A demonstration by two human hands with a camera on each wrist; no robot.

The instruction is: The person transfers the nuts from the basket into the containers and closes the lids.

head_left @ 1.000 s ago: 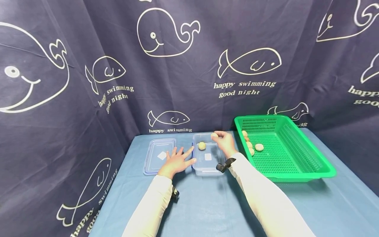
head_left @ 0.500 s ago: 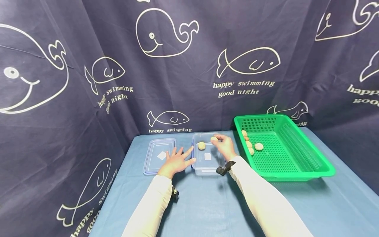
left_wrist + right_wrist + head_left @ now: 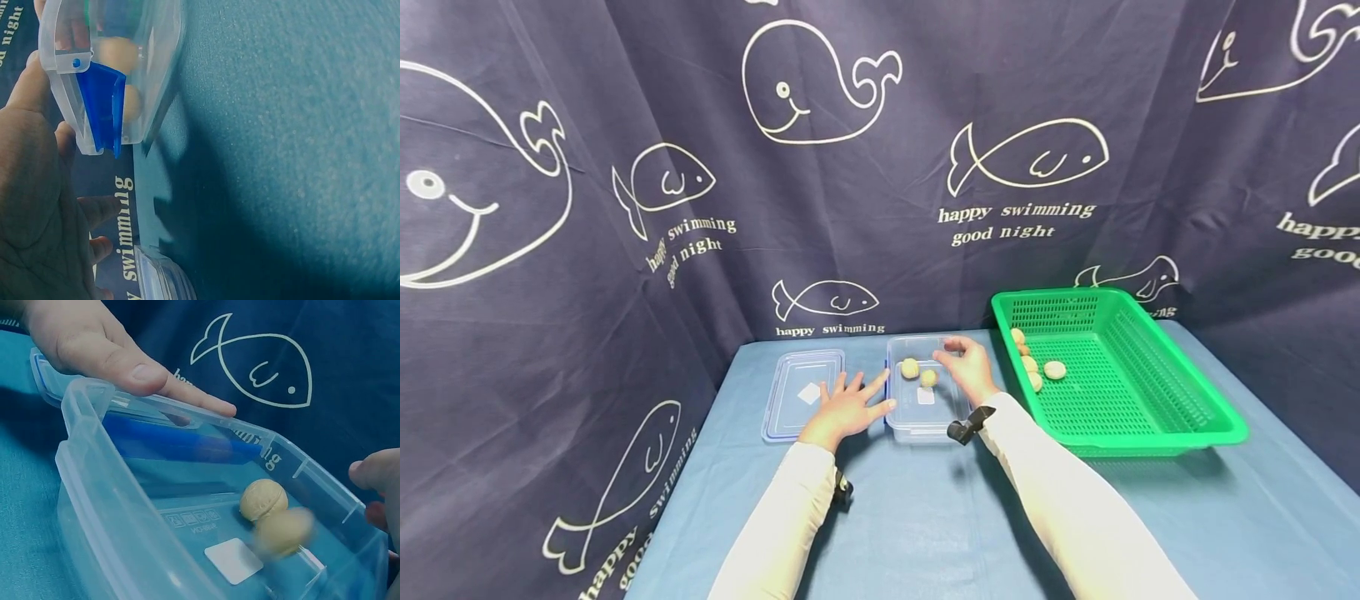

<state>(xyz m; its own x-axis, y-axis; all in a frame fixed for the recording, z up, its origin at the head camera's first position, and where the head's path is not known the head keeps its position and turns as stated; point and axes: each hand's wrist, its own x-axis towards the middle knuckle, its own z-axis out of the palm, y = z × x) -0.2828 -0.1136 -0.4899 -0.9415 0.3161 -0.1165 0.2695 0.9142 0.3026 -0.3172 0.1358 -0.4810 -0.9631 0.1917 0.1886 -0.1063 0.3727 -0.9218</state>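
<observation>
Two walnuts lie in the clear plastic box: one walnut (image 3: 910, 368) nearer its back left, the other walnut (image 3: 928, 378) beside it toward the middle. In the right wrist view the second walnut (image 3: 284, 531) is blurred. My right hand (image 3: 972, 369) hovers over the box's right side, thumb and fingers apart and holding nothing. With fingers spread, my left hand (image 3: 842, 414) touches the left rim of the box (image 3: 917, 433). A blue latch (image 3: 103, 109) hangs from the box near that hand.
The blue-edged clear lid (image 3: 793, 379) lies flat left of the box, partly behind the left hand. To the right stands a green basket (image 3: 1213, 412) with several walnuts (image 3: 1055, 370) along its left side. A patterned dark curtain (image 3: 850, 192) hangs behind the table.
My right hand has lowered slightly into the box area and let go of a walnut, which has dropped beside the first one. The left hand stays at the box's left rim.
</observation>
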